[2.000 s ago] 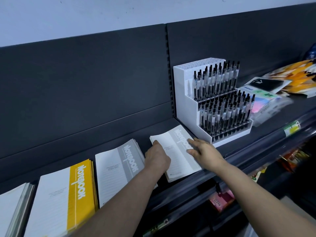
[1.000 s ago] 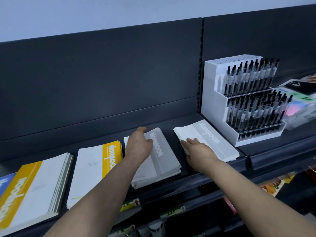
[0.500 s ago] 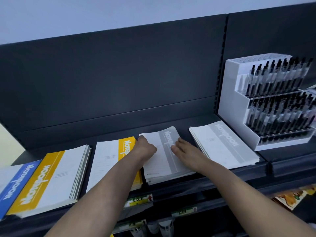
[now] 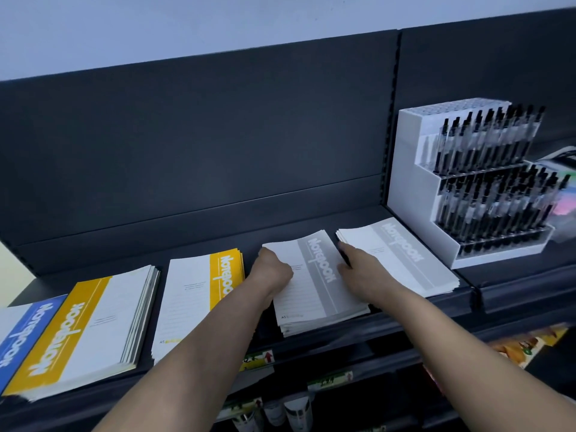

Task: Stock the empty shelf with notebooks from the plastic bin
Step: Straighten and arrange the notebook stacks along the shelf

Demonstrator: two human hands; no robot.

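Head view. Grey notebook stack [image 4: 314, 285] lies flat on the shelf [image 4: 199, 241], mid-row, its near end at the shelf's front edge and slightly skewed against its neighbours. Left hand [image 4: 273, 272]: grip narrow, fingers curled over the stack's left edge; whether they reach under it cannot be told. Right hand [image 4: 363, 277]: grip wide, fingers straight along the stack's right edge, tips in the gap to the second grey stack [image 4: 405, 254]. Plastic bin not in view. Judged step: squaring this stack into line with the row. Risks: (1) the near corner sits at the front edge, so a pull toward the person could carry the lower books over the lip; (2) the stack is loose, so uneven side pressure would likely fan it rather than shift it whole; (3) the right fingertips in the gap could shove the second grey stack against the pen display [image 4: 467, 188] just beside it; (4) the left forearm crosses the yellow stack [image 4: 193, 294], and a sweep could drag its top book.
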